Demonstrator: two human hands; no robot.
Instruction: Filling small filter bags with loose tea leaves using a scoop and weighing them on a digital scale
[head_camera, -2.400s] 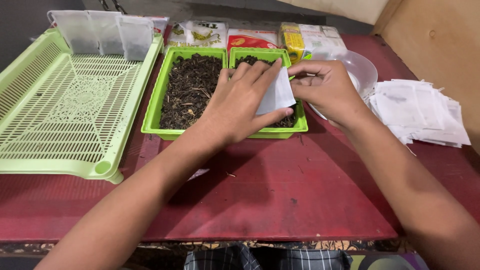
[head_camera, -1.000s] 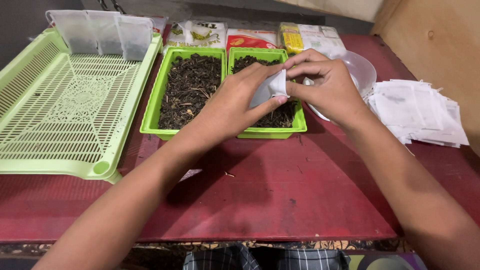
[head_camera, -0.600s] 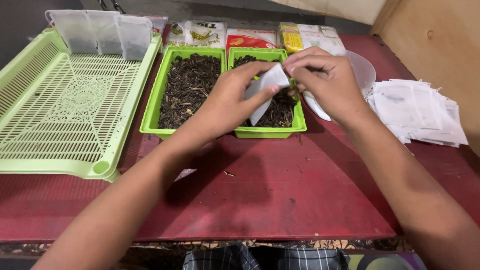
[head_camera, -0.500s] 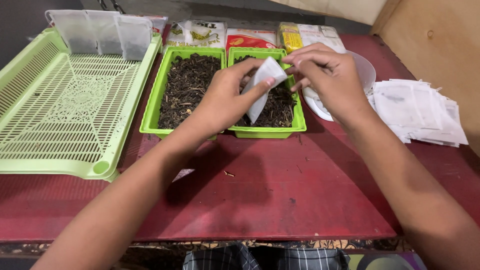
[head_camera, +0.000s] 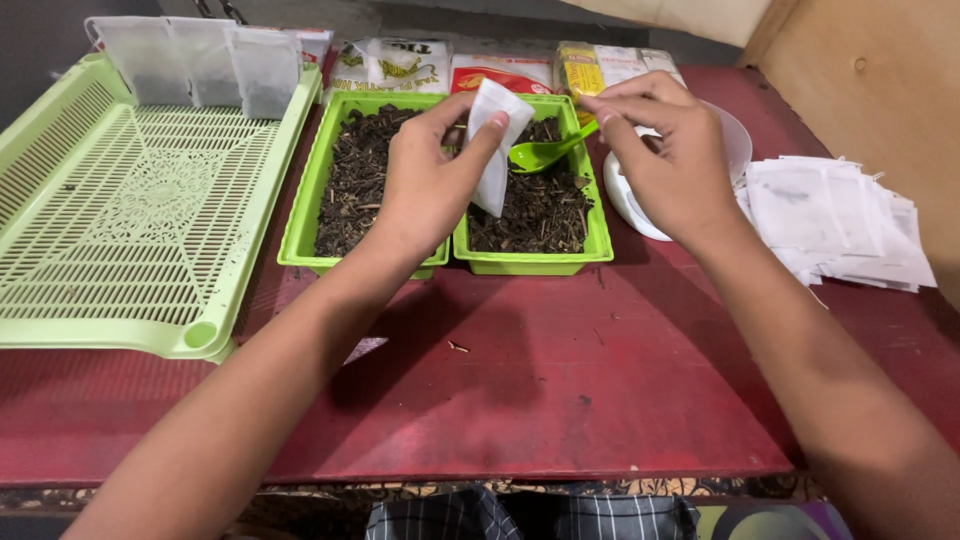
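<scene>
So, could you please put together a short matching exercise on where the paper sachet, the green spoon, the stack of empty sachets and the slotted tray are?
Things:
1. white paper sachet
2. green spoon
3. stack of empty sachets
4. slotted green tray

Places:
A. far left of the table
B. pinched in the left hand
C. far right of the table
D. under the right hand, over the dark leaves

Pairs: 1-B, 2-D, 3-C, 4-A

My left hand (head_camera: 425, 185) and right hand (head_camera: 668, 160) are bare: no gloves, rings or watch, and both forearms are uncovered with no sleeve in view. My nails are short. At the bottom edge, dark plaid cloth (head_camera: 530, 515) covers my lap, possibly a sarong or trousers.
</scene>
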